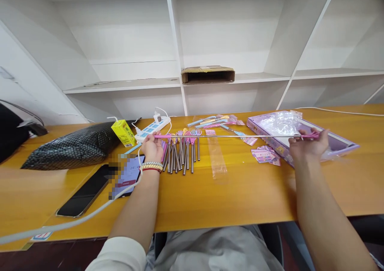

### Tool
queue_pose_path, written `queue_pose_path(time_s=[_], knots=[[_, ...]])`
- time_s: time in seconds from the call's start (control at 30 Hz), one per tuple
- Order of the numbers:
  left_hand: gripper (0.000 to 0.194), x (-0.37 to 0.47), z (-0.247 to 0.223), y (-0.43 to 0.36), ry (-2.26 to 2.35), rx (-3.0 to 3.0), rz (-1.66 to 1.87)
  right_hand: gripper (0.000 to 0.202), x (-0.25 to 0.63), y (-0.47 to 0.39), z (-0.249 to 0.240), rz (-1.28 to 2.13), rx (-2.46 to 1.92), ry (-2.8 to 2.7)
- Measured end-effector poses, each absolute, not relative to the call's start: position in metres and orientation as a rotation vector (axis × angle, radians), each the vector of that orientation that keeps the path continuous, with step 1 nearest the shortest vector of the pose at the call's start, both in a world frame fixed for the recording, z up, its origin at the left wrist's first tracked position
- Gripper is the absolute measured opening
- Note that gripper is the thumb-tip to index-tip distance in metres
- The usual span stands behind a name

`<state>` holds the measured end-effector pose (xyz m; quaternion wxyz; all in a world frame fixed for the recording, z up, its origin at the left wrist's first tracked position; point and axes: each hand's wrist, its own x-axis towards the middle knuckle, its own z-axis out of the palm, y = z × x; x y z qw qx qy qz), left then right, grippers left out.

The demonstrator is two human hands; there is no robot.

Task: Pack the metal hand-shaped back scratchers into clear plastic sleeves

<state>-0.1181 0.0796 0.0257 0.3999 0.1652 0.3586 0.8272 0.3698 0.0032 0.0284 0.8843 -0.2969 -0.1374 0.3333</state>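
A thin metal rod (234,136) with pink ends stretches level above the table, between my two hands. My left hand (152,148) is closed round its pink handle at the left. At the right, my right hand (309,144) grips the pink head end. Below the rod lie several metal tubes (184,157) with pink, yellow and blue claw-shaped heads. A clear plastic sleeve with a pink top (217,159) lies right of them. Small pink cards (265,155) are spread near the purple box (339,138), which has clear plastic in it.
Two phones (87,191) lie at the left, under a white cable (90,216). Behind are a black wrapped package (72,147), a yellow carton (123,133), a power strip (153,128) and packaged sticks (216,121). A cardboard box (208,76) sits on the shelf.
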Motion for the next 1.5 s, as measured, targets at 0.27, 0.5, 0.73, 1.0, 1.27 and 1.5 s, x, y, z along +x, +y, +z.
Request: queue_pose_path(time_s=[0.27, 0.5, 0.73, 1.0, 1.27, 1.5], knots=[[0.012, -0.116, 0.032, 0.074, 0.851, 0.464, 2.072, 0.006, 0.366, 0.010, 0.032, 0.376, -0.849, -0.062], [0.014, -0.118, 0.033, 0.074, 0.957, 0.634, 2.197, 0.012, 0.366, 0.008, 0.030, 0.404, -0.883, -0.139], [0.022, -0.095, 0.040, 0.061, 1.278, 0.922, 2.286, 0.028, 0.354, 0.012, 0.028, 0.353, -0.863, -0.347], [0.030, 0.001, 0.022, 0.006, 1.221, 1.798, 1.603, 0.023, 0.259, 0.008, 0.025, 0.726, -0.915, -0.858], [0.027, -0.005, 0.019, 0.011, 1.216, 1.886, 1.440, 0.036, 0.226, 0.004, 0.011, 0.851, -0.995, -1.185], [0.029, -0.019, 0.019, 0.016, 1.477, 2.115, 1.384, 0.045, 0.230, 0.007, -0.003, 0.788, -1.248, -1.473]])
